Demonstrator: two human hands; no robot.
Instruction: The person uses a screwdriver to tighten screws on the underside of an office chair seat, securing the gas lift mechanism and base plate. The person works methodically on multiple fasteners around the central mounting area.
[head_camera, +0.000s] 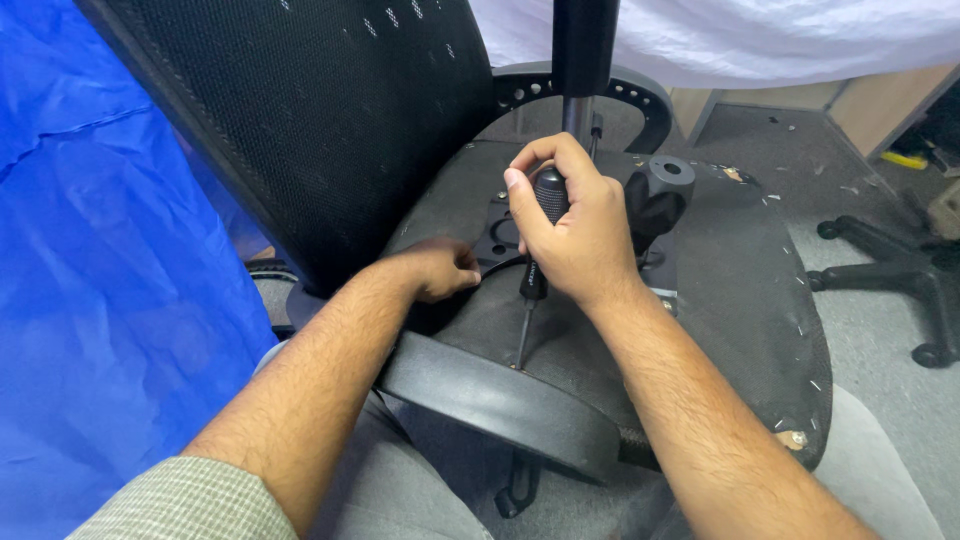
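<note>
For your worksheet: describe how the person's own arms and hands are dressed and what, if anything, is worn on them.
Both hands, left hand and right hand, are bare: no gloves, rings or watch visible. The forearms are bare too. A pale green checked sleeve covers the left upper arm.

Matt black mesh chair back (330, 110), rough fabric seat underside (740, 300), prob. rubber-grip screwdriver (535, 260), glossy metal shaft.
</note>
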